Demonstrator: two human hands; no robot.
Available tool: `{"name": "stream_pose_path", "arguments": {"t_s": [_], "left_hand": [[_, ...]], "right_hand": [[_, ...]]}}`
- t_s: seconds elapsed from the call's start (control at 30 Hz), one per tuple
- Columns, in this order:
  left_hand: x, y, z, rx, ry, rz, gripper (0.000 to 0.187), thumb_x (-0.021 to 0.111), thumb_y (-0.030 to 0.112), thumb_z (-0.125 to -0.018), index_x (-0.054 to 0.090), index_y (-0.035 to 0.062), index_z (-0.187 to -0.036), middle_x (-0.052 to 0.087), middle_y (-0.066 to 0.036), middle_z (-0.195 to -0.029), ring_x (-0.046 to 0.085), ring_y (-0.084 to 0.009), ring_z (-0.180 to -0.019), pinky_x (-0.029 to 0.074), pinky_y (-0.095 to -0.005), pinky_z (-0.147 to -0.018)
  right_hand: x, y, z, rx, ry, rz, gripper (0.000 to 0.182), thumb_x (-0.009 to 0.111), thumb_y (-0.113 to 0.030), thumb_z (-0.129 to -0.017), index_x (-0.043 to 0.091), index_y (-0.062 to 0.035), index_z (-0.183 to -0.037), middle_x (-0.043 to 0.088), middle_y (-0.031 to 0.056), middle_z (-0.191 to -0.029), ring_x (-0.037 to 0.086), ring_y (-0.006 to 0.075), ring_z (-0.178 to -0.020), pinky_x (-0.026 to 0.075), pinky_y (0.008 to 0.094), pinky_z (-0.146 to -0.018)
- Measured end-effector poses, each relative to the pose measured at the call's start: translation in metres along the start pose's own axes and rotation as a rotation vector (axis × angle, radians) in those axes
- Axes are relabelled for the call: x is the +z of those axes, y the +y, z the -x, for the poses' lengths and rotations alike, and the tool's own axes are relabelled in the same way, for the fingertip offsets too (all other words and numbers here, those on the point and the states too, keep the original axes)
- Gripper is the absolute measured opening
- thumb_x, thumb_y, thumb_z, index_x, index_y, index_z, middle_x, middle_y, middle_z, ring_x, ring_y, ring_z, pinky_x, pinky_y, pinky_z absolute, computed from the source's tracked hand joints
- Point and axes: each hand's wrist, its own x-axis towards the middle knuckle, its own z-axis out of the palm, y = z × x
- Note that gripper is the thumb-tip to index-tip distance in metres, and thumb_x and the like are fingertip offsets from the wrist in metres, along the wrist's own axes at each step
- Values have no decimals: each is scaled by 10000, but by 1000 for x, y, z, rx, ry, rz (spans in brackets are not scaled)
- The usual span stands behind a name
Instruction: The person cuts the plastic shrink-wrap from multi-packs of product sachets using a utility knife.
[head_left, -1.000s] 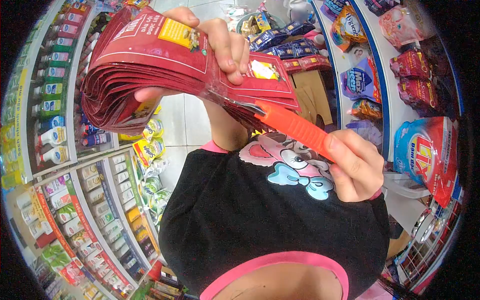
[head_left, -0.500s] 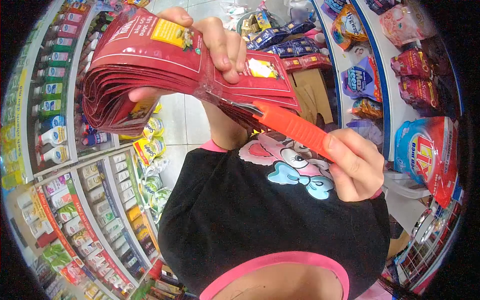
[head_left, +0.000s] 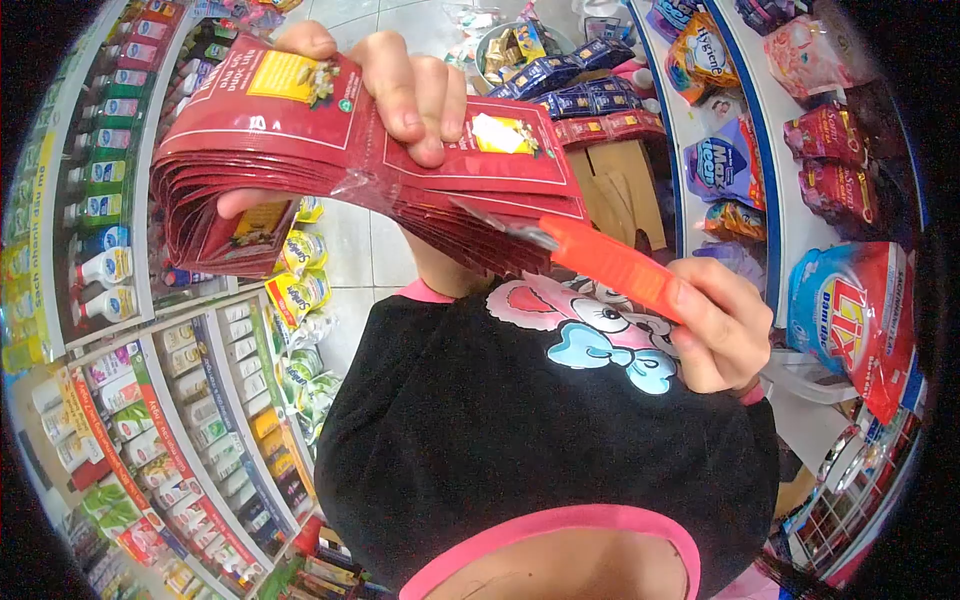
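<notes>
A thick folded bundle of red shampoo sachets (head_left: 270,130) is gripped by my left hand (head_left: 410,95), its fingers over the top and the thumb side beneath. Clear tape (head_left: 358,182) binds the bundle near its middle. My right hand (head_left: 720,325) is closed around the handle of an orange box cutter (head_left: 615,268). The cutter's metal blade points left and overlaps the lower edges of the sachets, just right of the tape.
Bottles line the shelves (head_left: 110,170) on my left, with yellow pouches (head_left: 300,265) beside them. A cardboard box (head_left: 620,190) and blue sachet strips (head_left: 590,95) lie ahead. Detergent bags (head_left: 850,320) fill the right-hand shelves.
The sachet bundle has shifted slightly left. The box cutter has moved a little right and down, and its blade tip, formerly at the tape, now lies to the right of it.
</notes>
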Motion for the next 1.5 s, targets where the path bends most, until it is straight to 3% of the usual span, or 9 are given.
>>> {"name": "stream_pose_path", "arguments": {"t_s": [0.2, 0.37, 0.47, 0.53, 0.8, 1.0, 1.1, 1.17, 1.5], "left_hand": [[5, -2, -1, 29, 42, 47, 822, 564, 579, -551, 268, 53, -1110, 466, -181, -796, 493, -232, -634, 369, -324, -594], [7, -2, -1, -60, -16, -17, 776, 596, 520, -560, 288, 73, -1114, 434, -73, -781, 450, -132, -629, 325, -280, -619], [5, -2, -1, -10, -50, -1, 804, 589, 538, -554, 267, 73, -1126, 439, -113, -797, 466, -170, -644, 340, -303, -618], [5, -1, 0, 11, -58, 2, 823, 585, 550, -550, 253, 73, -1133, 443, -139, -807, 476, -195, -654, 349, -318, -618], [2, 0, 2, 71, -112, 8, 875, 576, 579, -536, 215, 79, -1156, 444, -198, -839, 496, -254, -685, 369, -353, -624], [15, 9, 3, -40, -23, -94, 810, 598, 537, -537, 294, 93, -1142, 425, -79, -805, 434, -151, -685, 306, -287, -632], [15, 9, 4, -9, -27, -126, 817, 596, 544, -533, 300, 88, -1142, 426, -91, -817, 426, -163, -693, 297, -290, -630], [12, 7, 6, 105, -29, -108, 877, 594, 556, -537, 204, 77, -1160, 438, -219, -866, 489, -278, -719, 368, -365, -644], [14, 7, 11, 125, -10, -233, 861, 604, 523, -551, 196, 74, -1162, 426, -236, -881, 464, -286, -716, 378, -369, -637]], "right_hand": [[4, 7, -5, -13, 50, -155, 394, 531, -15, -603, 488, 12, -994, 498, 181, -759, 512, 239, -560, 420, 271, -464], [13, 12, -14, -73, 27, -185, 424, 557, -21, -573, 494, 6, -991, 504, 157, -759, 511, 227, -557, 419, 266, -461], [13, 12, -14, -62, -17, -169, 436, 568, -25, -557, 500, -2, -988, 505, 151, -753, 512, 224, -552, 418, 262, -454], [12, 11, -12, -73, -89, -173, 336, 452, -72, -705, 435, 35, -1023, 486, 223, -777, 492, 255, -607, 407, 302, -524], [13, 8, -10, -99, -104, -101, 345, 485, -65, -688, 448, -13, -1027, 481, 216, -800, 484, 242, -622, 393, 288, -522], [15, 1, -11, -78, -94, -50, 362, 511, -22, -652, 467, -55, -1009, 472, 204, -806, 477, 237, -617, 387, 296, -531], [14, -1, -12, -68, -89, -1, 379, 533, -1, -628, 484, -94, -991, 468, 185, -806, 470, 232, -611, 378, 292, -521], [14, -1, -12, -63, -93, 23, 389, 548, 4, -615, 494, -118, -980, 468, 173, -806, 467, 229, -607, 373, 288, -513], [11, -8, -16, -142, 28, 473, 398, 655, -122, -558, 524, -207, -924, 457, 119, -814, 454, 243, -630, 371, 298, -521]]}}
